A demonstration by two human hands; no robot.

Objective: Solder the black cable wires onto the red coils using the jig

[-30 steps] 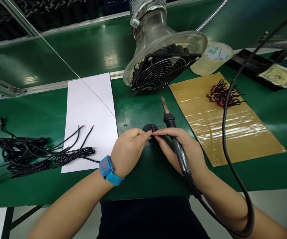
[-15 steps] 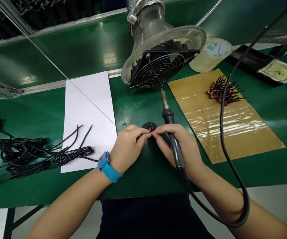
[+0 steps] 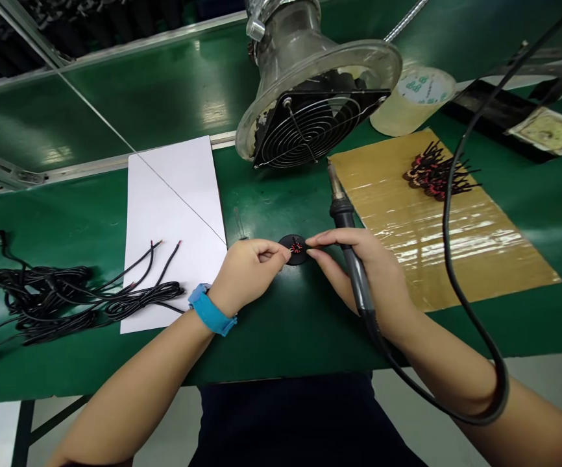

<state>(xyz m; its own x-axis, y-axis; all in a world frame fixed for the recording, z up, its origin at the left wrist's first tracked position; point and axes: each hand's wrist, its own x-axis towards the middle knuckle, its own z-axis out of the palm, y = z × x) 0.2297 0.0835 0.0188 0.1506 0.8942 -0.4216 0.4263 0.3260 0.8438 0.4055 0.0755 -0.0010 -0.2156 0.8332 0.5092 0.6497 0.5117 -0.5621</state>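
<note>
My right hand (image 3: 383, 279) is closed round a soldering iron (image 3: 354, 266), its tip pointing up and away from me. The thumb and forefinger of that hand reach past the handle to the right edge of a small round black disc (image 3: 301, 257). Short red and black wire ends (image 3: 296, 247) stand in the middle of the disc. My left hand (image 3: 252, 269), with a blue strap (image 3: 213, 313) at the wrist, is pinched at the disc's left side. A thin solder wire (image 3: 178, 196) slants down into this hand; its course inside the fingers is hidden.
Black cables (image 3: 61, 298) lie at left, partly across a white sheet (image 3: 174, 188). A fume extractor (image 3: 310, 130) overhangs the back. Several small wired pieces (image 3: 439, 174) sit on a brown board (image 3: 476, 253) at right. A tape roll (image 3: 412, 107) stands behind it. The iron's cord (image 3: 449, 246) loops over my right forearm.
My fingertips have parted: the left hand moved slightly left and the right hand slightly right, uncovering more of the disc. The soldering iron moved right with my right hand.
</note>
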